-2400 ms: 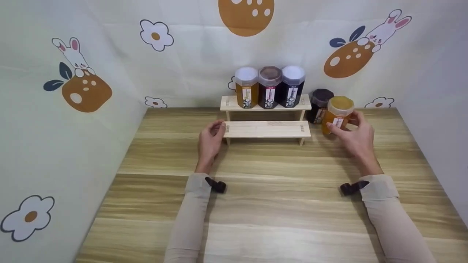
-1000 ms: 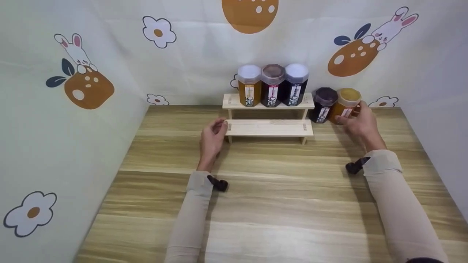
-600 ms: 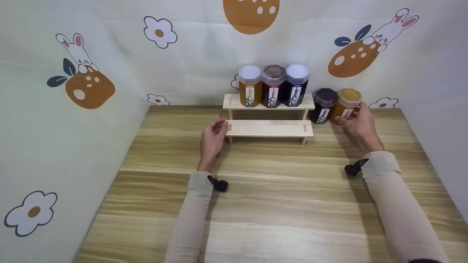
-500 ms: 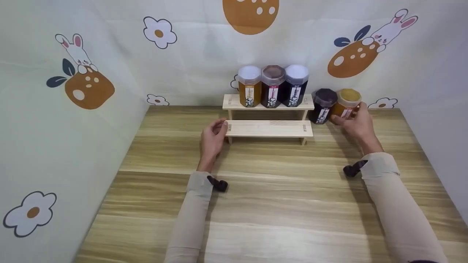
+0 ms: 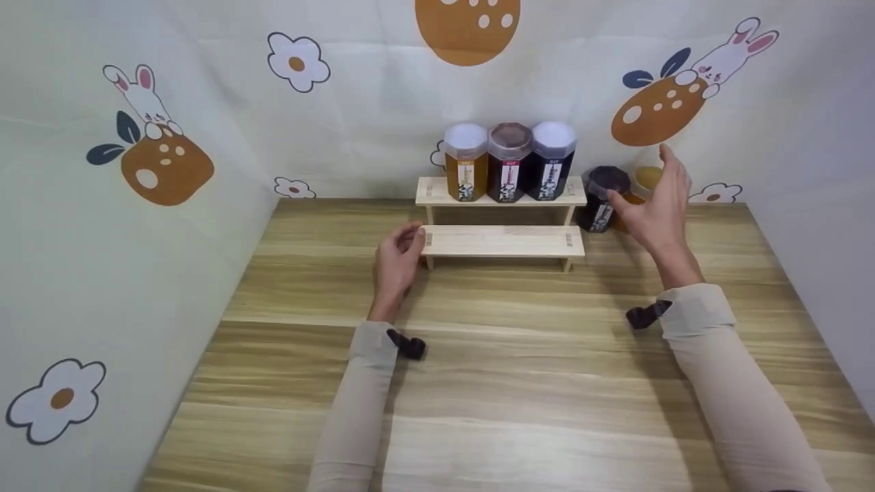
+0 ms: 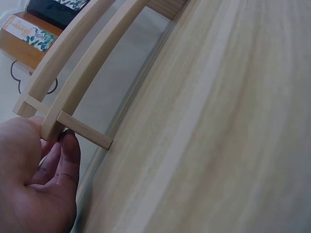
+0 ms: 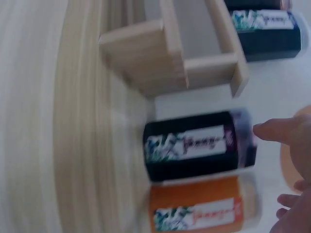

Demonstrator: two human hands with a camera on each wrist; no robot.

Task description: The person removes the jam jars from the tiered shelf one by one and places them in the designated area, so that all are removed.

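My left hand (image 5: 398,263) pinches the left end of the low front step of a two-step wooden shelf (image 5: 502,240). In the left wrist view the thumb lies over that end and the fingers curl beneath it. My right hand (image 5: 660,212) is spread above two jars on the table right of the shelf, holding nothing. Its thumb is close to the lid of the dark jar (image 7: 189,145); whether they touch I cannot tell. An amber jar (image 7: 194,206) stands beside the dark one, partly hidden by the hand in the head view.
On the shelf's upper step stand an amber jar (image 5: 466,174), a dark red jar (image 5: 509,174) and a dark jar (image 5: 552,174), side by side. A patterned cloth wall (image 5: 369,123) rises behind the wood-grain table (image 5: 519,383).
My right hand carried the amber jar back beside the dark jar, let go of it, then rose and moved slightly left. The left hand keeps its hold on the shelf.
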